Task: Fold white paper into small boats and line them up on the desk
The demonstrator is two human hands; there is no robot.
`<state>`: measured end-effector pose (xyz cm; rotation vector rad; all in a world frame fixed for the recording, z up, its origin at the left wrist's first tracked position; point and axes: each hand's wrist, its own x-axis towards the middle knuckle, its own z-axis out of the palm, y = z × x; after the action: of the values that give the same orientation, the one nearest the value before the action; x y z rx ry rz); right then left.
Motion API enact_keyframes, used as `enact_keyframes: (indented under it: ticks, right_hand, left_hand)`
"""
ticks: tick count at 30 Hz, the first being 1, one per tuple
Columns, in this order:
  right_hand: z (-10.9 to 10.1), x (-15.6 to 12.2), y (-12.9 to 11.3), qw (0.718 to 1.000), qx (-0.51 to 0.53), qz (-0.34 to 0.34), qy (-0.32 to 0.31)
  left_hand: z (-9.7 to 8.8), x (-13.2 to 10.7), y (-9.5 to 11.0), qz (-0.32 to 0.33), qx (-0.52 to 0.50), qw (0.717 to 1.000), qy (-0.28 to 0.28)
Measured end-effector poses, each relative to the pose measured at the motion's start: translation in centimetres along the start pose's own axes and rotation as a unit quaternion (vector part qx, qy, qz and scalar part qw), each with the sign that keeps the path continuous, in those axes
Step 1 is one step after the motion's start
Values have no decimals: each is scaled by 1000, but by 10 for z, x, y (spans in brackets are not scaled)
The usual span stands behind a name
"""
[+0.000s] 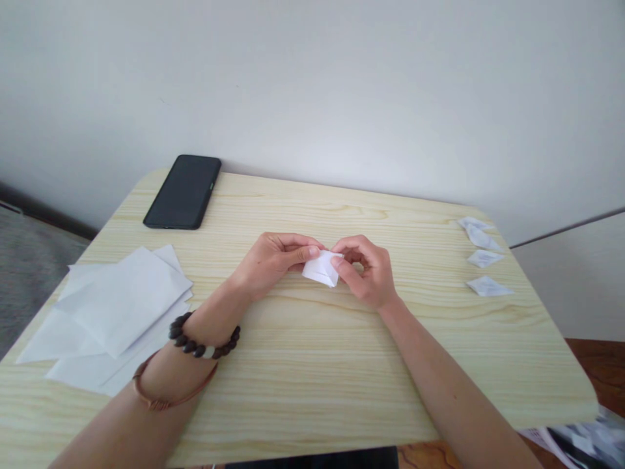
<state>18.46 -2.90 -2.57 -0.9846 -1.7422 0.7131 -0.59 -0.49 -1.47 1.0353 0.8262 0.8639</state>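
A small folded piece of white paper (321, 270) is held between both hands, over the middle of the table. My left hand (276, 260) pinches its left side, thumb on the upper face. On the other side, my right hand (367, 270) grips the upper right edge between thumb and fingers. Crease lines and a flap show on the paper's near face; its back is hidden by the fingers. Dark beads (202, 348) and a brown cord bracelet (159, 404) circle my left wrist and forearm.
Loose white paper sheets (127, 299) overlap at the table's left. A black tablet or phone (184, 192) lies at the back left, near the wall (312, 91). Several small folded paper pieces (488, 286) line the right side of the pale wooden table (303, 391).
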Motion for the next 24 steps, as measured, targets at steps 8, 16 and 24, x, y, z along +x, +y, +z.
enact_keyframes:
  ticks: [8, 16, 24]
  right_hand:
    - [1, 1, 3, 1000, 8, 13, -10]
    - [1, 3, 1, 1000, 20, 21, -11]
    - [1, 5, 1, 999, -6, 32, -1]
  left_hand:
    - [2, -1, -1, -6, 23, 999, 22]
    - [3, 0, -2, 2, 40, 999, 24]
    - [2, 0, 0, 18, 66, 996, 48]
